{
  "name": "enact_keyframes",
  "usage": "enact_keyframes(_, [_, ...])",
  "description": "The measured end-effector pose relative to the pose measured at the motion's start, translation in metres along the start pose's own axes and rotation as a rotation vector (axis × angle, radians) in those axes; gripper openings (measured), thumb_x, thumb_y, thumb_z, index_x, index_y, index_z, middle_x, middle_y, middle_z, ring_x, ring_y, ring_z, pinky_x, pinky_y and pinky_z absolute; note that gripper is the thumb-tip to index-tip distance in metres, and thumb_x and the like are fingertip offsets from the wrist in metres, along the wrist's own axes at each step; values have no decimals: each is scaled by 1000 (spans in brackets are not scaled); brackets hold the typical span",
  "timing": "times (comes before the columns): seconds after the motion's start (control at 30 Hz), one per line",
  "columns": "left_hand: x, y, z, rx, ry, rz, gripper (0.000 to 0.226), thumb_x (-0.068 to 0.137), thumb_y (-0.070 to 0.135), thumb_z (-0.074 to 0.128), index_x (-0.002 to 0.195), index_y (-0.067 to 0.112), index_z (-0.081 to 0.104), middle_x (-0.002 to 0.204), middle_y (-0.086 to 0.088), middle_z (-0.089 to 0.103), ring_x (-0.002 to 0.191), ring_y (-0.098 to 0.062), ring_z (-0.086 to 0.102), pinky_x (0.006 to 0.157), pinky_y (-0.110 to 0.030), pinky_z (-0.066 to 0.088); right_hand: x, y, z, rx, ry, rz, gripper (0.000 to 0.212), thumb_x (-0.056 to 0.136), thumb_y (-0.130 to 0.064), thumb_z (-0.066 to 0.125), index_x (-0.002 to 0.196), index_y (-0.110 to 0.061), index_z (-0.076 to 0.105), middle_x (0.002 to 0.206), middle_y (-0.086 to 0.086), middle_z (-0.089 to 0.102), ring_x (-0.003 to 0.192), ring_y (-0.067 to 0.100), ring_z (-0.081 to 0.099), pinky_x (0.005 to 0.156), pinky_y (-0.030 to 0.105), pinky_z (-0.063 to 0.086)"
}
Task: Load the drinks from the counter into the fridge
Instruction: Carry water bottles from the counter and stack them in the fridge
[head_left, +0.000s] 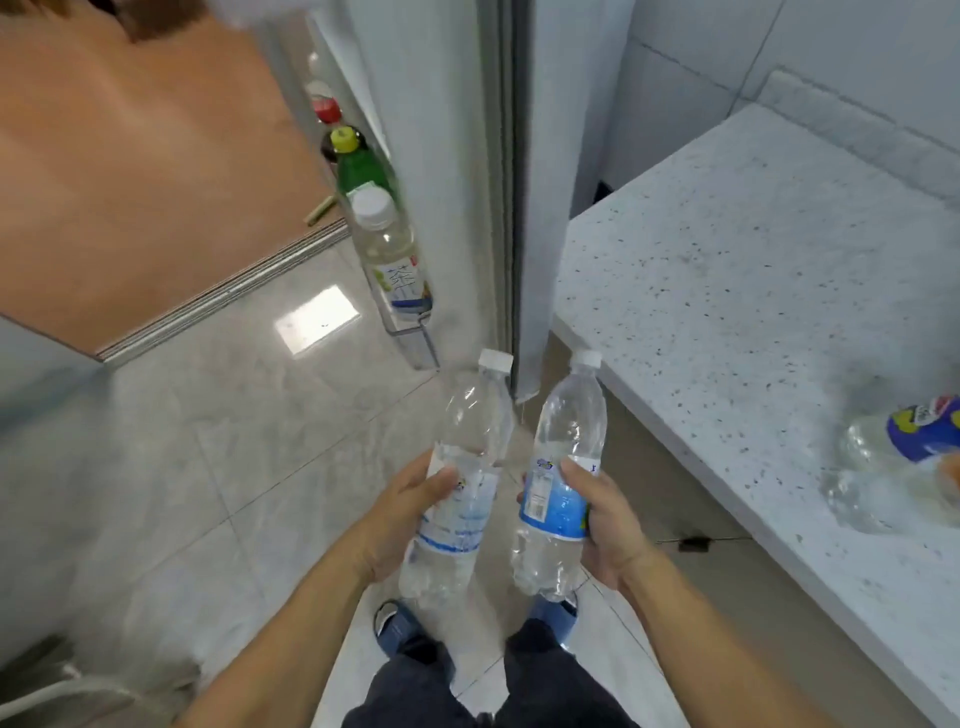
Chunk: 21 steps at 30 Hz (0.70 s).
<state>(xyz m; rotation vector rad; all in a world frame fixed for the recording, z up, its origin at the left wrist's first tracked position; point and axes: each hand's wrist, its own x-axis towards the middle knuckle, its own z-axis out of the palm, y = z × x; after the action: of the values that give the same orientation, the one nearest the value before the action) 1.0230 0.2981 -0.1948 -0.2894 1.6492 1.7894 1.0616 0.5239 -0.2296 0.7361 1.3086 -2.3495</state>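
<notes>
While I face the fridge door shelf (410, 332) at 11 o'clock, my left hand (400, 514) grips one water bottle (462, 467), my right hand (608, 525) grips a second bottle (563, 457), fingers wrapped around the labels.

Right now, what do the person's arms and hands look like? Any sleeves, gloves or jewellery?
Both forearms are bare as far as the picture shows, with no sleeves in view. The left hand and the right hand wear no gloves, and no rings, watch or bracelet show on the visible sides. Lower down, dark trousers and blue slippers appear.
</notes>
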Motion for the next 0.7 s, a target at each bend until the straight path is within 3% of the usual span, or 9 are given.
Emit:
enact_keyframes(0.1, [-28,-12,-40,-50,30,22,76,58,67,83,120,24,69,114,-7,75,103,-26,72,77,-30,58,1,27,42,-109,-110,35,44,65,-39,80,96,-8,77,94,20,75,82,31,74,69,37,59])
enact_keyframes(0.3, [-80,-27,-130,-230,295,44,52,72,54,70,114,23,72,103,-9,77,88,-24,75,63,-29,59,14,70,154,-260,-190,60,43,59,-42,78,88,-10,78,93,21,74,78,32,73,68,38,60])
enact_keyframes(0.53, [-132,-14,-236,-292,456,192,52,73,60,61,109,23,69,92,-2,78,79,-19,76,57,-25,58,31,108,292,-265,-263,75,53,63,-43,74,100,-5,70,88,16,74,73,27,73,63,34,59])
enact_keyframes(0.6, [-142,-7,-258,-303,468,215,58,76,60,62,117,19,66,97,-5,77,85,-22,76,62,-29,60,33,114,322,-274,-301,79,50,66,-43,72,100,-6,71,87,14,74,73,25,73,62,32,59])
enact_keyframes(0.7, [-148,6,-288,-337,486,246,68,80,60,68,129,13,60,111,-15,73,101,-35,71,85,-50,59,43,116,357,-297,-341,70,48,72,-42,69,102,-5,71,88,14,75,74,24,73,62,31,58])
